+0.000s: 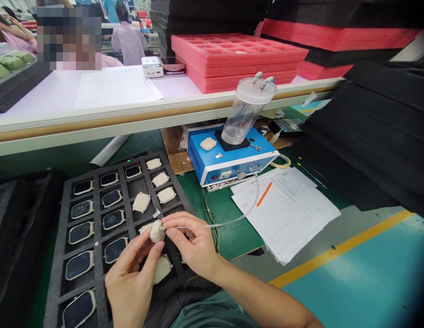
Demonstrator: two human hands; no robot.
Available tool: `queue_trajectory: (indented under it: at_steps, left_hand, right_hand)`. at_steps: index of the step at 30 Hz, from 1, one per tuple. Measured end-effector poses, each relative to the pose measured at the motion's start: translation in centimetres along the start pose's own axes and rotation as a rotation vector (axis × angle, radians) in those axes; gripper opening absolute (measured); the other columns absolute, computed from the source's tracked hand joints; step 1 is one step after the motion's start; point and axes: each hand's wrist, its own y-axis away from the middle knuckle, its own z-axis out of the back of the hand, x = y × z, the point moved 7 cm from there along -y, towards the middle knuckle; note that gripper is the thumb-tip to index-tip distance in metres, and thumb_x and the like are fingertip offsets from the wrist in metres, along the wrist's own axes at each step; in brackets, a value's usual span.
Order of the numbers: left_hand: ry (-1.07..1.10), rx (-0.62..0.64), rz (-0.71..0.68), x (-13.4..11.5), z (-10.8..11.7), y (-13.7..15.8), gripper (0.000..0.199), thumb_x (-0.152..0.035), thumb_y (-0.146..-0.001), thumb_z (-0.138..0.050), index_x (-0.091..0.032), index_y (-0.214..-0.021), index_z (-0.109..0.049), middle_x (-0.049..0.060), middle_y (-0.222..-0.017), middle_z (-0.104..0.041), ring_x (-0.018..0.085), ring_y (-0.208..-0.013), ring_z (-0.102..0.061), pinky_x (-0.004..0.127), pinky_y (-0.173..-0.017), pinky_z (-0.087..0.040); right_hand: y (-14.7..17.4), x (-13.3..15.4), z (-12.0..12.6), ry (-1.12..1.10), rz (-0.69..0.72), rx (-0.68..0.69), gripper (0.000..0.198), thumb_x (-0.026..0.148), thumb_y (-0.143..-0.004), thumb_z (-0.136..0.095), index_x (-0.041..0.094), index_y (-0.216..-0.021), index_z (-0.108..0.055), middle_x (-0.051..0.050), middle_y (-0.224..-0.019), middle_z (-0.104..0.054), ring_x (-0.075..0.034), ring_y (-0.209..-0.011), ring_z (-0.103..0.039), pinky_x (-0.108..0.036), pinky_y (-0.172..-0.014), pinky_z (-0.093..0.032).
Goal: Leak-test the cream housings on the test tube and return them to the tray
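My left hand (133, 273) pinches a cream-coloured watch case (157, 232), seen edge-on, between thumb and fingers. My right hand (196, 246) closes on the end of a thin clear tube (234, 221), pressed to the side of the case; the exact contact is hidden by the fingers. The tube curves back to the front of a blue box-shaped machine (217, 159). Beneath my hands lies a black foam tray (98, 223). Watch cases with dark screens fill its left columns, and cream cases such as one (141, 202) lie in the right ones.
A clear cylinder (241, 119) and another cream case (208, 144) stand on the machine. Printed sheets (287, 214) with an orange strip lie at right. A white shelf (130, 119) crosses behind, bearing red foam trays (232, 68). Black foam stacks flank the bench; people sit beyond.
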Motion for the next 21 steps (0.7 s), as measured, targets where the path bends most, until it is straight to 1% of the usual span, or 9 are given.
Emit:
queue_trajectory:
  at_steps: [8,14,19,21]
  left_hand:
    - [-0.024,-0.002,0.01,-0.09,-0.06,-0.05,0.033,-0.032,-0.067,-0.093,-0.022,-0.098,-0.088,0.006,-0.099,-0.086,0.02,-0.083,-0.083,0.021,-0.082,-0.066]
    - [0.013,-0.009,0.022,0.09,-0.09,-0.16,0.037,-0.031,-0.065,-0.095,-0.021,-0.099,-0.087,0.006,-0.098,-0.086,0.02,-0.083,-0.083,0.02,-0.083,-0.065]
    - [-0.001,0.005,0.011,-0.03,-0.09,-0.16,0.039,-0.036,-0.066,-0.095,-0.018,-0.1,-0.087,0.009,-0.1,-0.086,0.025,-0.085,-0.084,0.03,-0.086,-0.068]
    - [-0.007,0.007,0.008,-0.05,-0.06,-0.07,0.038,-0.036,-0.069,-0.094,-0.018,-0.102,-0.086,0.009,-0.101,-0.086,0.025,-0.086,-0.084,0.031,-0.087,-0.068]
  right_hand:
    - [-0.02,-0.24,-0.06,-0.005,-0.017,-0.003,0.013,0.019,-0.095,-0.071,0.024,-0.099,-0.083,-0.008,-0.104,-0.082,-0.019,-0.097,-0.079,-0.028,-0.081,-0.066]
    - [-0.08,-0.32,-0.12,-0.001,-0.018,-0.008,0.012,0.022,-0.095,-0.071,0.023,-0.097,-0.083,-0.009,-0.103,-0.082,-0.02,-0.096,-0.079,-0.029,-0.08,-0.066]
    - [-0.1,-0.42,-0.11,-0.011,-0.018,-0.009,0.013,0.025,-0.096,-0.07,0.022,-0.097,-0.083,-0.01,-0.104,-0.082,-0.02,-0.094,-0.08,-0.028,-0.078,-0.067]
    - [-0.02,-0.3,-0.08,-0.017,-0.007,-0.01,0.013,0.025,-0.096,-0.07,0.022,-0.097,-0.082,-0.01,-0.103,-0.082,-0.019,-0.094,-0.079,-0.028,-0.079,-0.067]
